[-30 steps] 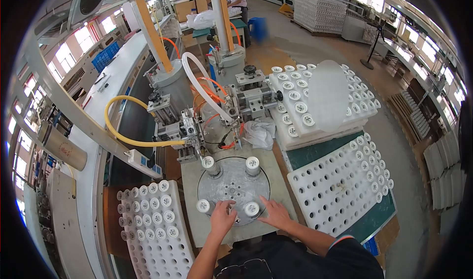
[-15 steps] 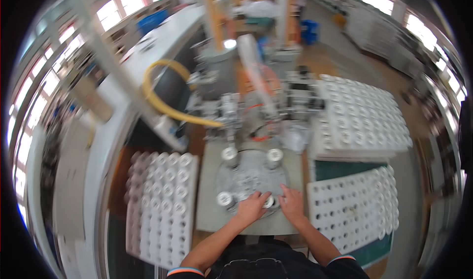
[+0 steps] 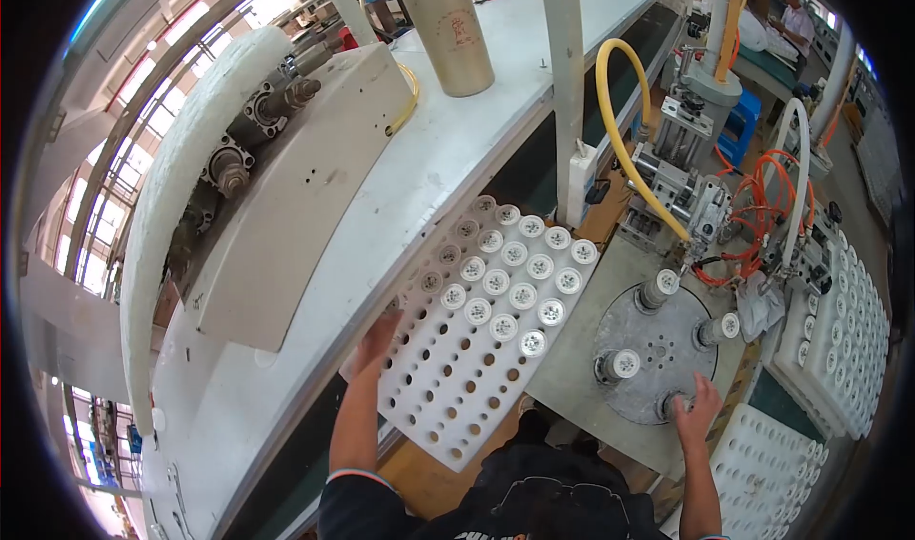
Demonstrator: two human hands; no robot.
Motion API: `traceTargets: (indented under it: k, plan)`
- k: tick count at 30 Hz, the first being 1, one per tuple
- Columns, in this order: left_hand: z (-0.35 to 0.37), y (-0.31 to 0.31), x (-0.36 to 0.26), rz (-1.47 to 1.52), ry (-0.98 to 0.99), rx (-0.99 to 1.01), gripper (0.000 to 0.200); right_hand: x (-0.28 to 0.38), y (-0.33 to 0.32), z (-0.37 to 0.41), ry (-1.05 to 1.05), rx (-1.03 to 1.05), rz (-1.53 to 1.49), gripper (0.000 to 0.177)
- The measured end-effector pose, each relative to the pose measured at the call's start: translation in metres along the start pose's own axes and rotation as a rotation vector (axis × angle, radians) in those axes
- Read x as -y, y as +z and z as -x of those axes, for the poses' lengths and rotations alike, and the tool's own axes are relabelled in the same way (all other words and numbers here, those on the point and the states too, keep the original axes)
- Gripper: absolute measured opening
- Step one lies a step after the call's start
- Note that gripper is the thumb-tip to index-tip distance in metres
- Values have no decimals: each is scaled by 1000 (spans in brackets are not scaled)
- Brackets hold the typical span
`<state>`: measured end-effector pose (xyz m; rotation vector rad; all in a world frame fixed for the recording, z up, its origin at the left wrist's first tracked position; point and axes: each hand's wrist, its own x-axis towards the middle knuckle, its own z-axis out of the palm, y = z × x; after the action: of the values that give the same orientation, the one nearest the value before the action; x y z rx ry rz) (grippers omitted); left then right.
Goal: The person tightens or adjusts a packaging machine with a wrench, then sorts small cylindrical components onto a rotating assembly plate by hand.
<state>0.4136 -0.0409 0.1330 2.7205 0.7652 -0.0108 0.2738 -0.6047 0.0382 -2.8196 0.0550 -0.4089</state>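
My left hand (image 3: 375, 342) is at the left edge of a white perforated tray (image 3: 419, 416), beside the long bench; its fingers are blurred and partly hidden. Several round white parts (image 3: 496, 282) with metallic centres sit in rows over the upper half of this tray. My right hand (image 3: 702, 410) is at the near right rim of a round metal turntable (image 3: 648, 335), thumb and fingers apart. Its thumb is right beside a cylindrical holder (image 3: 672, 407). Three other holders on the turntable carry white-topped parts, one of them the near-left part (image 3: 624, 363).
A grey bench (image 3: 419, 173) runs along the left, bearing a tall metal canister (image 3: 446, 30). Pneumatic machinery (image 3: 667, 183) with a yellow hose (image 3: 606, 82) stands behind the turntable. To the right are stacked filled trays (image 3: 843, 340) and another perforated tray (image 3: 762, 468). A person (image 3: 793, 25) is far back.
The view has swung left. My left hand has left the turntable and moved to the left tray. My right hand remains by the near holder.
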Motion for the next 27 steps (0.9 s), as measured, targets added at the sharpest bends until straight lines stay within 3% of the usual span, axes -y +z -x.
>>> traceTargets:
  k: [2, 5, 10, 12, 13, 14, 15, 16, 17, 18, 20, 21, 23, 24, 26, 27]
  plan:
    - [-26, 7, 23, -29, 82, 30, 76, 3, -1, 10, 195, -56, 8, 55]
    - [-49, 28, 43, -45, 221, 93, 77, 13, -14, 26, 316, -47, 7, 50]
    - [-61, 56, 81, 51, 509, 104, 81, -30, -28, 88, 540, -213, 144, 44]
    - [-78, 80, 119, -6, 639, -11, 77, -57, -43, 125, 757, -235, 204, 45]
    - [-91, 99, 145, -75, 691, -107, 75, -65, -48, 146, 926, -178, 393, 49]
    - [-96, 103, 148, -223, 773, -253, 85, -87, -38, 182, 1061, -207, 518, 53]
    - [-88, 96, 133, -249, 841, -319, 88, -97, -36, 206, 1277, -122, 579, 56]
    - [-73, 89, 112, -264, 662, -325, 93, -96, -45, 220, 1454, -133, 423, 55]
    - [-61, 102, 79, -243, 715, -309, 93, -93, -54, 232, 1312, -148, 395, 52]
    - [-45, 104, 44, -42, 766, -241, 79, -95, -59, 231, 1341, -150, 399, 52]
    - [0, 97, -18, 352, 824, -108, 52, -94, -61, 226, 1192, -120, 460, 45]
    - [58, 79, -80, 457, 687, 200, 40, -97, -67, 222, 1203, -144, 396, 41]
    - [127, 101, -154, 639, 875, 529, 38, -108, -72, 224, 1143, -154, 358, 34]
    - [168, 99, -199, 516, 904, 714, 40, -108, -76, 225, 1104, -155, 333, 32]
    - [224, 126, -256, 383, 1092, 894, 56, -100, -82, 235, 1108, -85, 267, 29]
    - [254, 137, -280, 364, 1212, 764, 58, -97, -82, 241, 1114, -25, 228, 27]
